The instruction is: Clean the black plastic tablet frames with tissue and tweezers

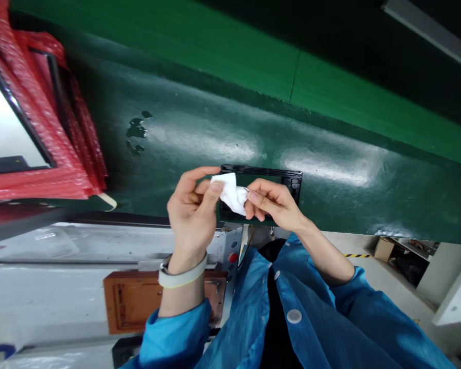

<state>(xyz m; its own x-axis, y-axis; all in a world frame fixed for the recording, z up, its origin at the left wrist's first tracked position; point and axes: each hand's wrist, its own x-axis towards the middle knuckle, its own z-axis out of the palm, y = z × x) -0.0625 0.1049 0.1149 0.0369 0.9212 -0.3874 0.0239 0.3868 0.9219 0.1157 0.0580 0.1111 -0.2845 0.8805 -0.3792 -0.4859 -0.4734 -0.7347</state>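
Between both hands is a crumpled white cloth or tissue (232,192). My left hand (195,207) pinches its left side between thumb and fingers. On the other side, my right hand (271,204) has its thumb and fingertips closed on the right end. Beneath them a black rectangular frame (264,169) lies on the green table (184,123), near its front edge. The hands and the white piece cover much of the frame's lower and middle part. Whether my left forefinger touches the frame's corner, I cannot tell.
Framed panels in red bubble wrap (57,133) lean at the left. Liquid patches (137,128) wet the table. Below the table edge are an orange-brown moulded part (132,302) and a red button (233,258) on a machine. A shelf with a cardboard box (384,249) stands lower right.
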